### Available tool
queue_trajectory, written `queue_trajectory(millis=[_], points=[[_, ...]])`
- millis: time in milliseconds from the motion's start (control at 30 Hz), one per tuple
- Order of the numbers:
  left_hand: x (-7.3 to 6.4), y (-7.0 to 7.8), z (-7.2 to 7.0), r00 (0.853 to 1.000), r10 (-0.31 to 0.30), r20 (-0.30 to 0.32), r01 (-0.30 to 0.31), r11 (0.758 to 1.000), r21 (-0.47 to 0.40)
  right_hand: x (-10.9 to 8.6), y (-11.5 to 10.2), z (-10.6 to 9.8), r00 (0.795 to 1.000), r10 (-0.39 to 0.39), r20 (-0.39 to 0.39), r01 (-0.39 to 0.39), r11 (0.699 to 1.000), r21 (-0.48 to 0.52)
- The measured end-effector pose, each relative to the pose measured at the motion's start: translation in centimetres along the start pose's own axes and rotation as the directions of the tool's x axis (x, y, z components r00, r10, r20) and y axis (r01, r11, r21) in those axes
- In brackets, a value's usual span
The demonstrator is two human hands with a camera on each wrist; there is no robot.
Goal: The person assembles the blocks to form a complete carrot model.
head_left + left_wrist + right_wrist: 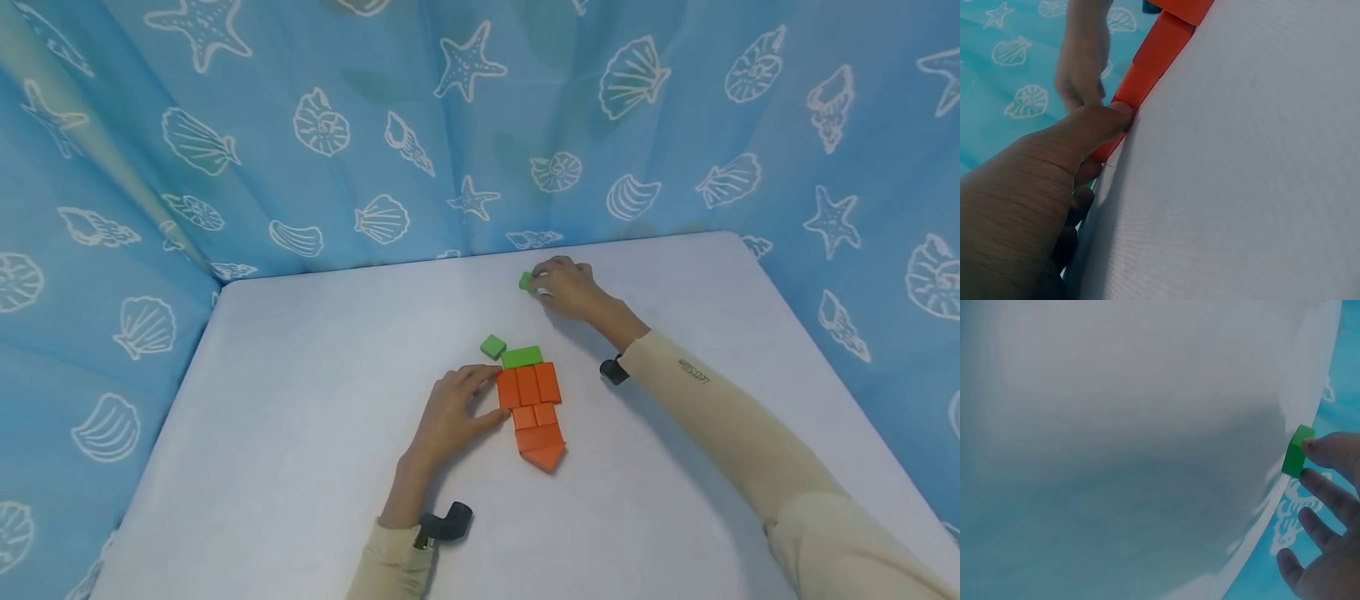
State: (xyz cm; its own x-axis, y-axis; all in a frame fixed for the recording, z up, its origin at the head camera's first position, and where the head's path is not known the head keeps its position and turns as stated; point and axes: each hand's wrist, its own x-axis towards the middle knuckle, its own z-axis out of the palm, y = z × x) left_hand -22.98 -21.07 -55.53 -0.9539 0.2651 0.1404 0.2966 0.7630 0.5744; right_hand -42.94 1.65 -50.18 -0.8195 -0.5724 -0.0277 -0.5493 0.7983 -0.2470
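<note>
Flat orange blocks (528,385) lie joined in a column on the white table, tapering to an orange triangular block (546,457) at the near end. A green rectangular block (522,357) adjoins their far end, with a small green block (492,346) at its left corner. My left hand (450,417) has thumb and index finger at the two ends of the leftmost orange block (508,389); its thumb (1121,107) touches orange in the left wrist view. Near the far table edge, my right hand (566,287) pinches another small green block (1297,452) between thumb and index finger.
A blue curtain (420,125) with white shell and starfish prints hangs behind and beside the table (322,375). Dark wrist devices (453,522) sit on both wrists, close to the table surface.
</note>
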Motion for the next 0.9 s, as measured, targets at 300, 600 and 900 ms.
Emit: queue_trajectory(millis=[300,600,900], points=[[0.3,-0.6,-0.3,1.000,0.015,0.005,-0.015,1.000,0.006,-3.6,-0.4,0.9,0.999,-0.022,-0.034,0.026,0.994,0.109],[0.4,-1.0,-0.7,1.000,-0.018,0.011,0.018,1.000,-0.007,-5.4,-1.7,2.2,0.993,-0.046,-0.109,0.066,0.979,0.192],[0.3,-1.4,-0.5,0.999,-0.043,0.018,0.043,0.999,-0.012,-6.0,-2.3,2.8,0.996,-0.058,-0.071,0.072,0.974,0.214]])
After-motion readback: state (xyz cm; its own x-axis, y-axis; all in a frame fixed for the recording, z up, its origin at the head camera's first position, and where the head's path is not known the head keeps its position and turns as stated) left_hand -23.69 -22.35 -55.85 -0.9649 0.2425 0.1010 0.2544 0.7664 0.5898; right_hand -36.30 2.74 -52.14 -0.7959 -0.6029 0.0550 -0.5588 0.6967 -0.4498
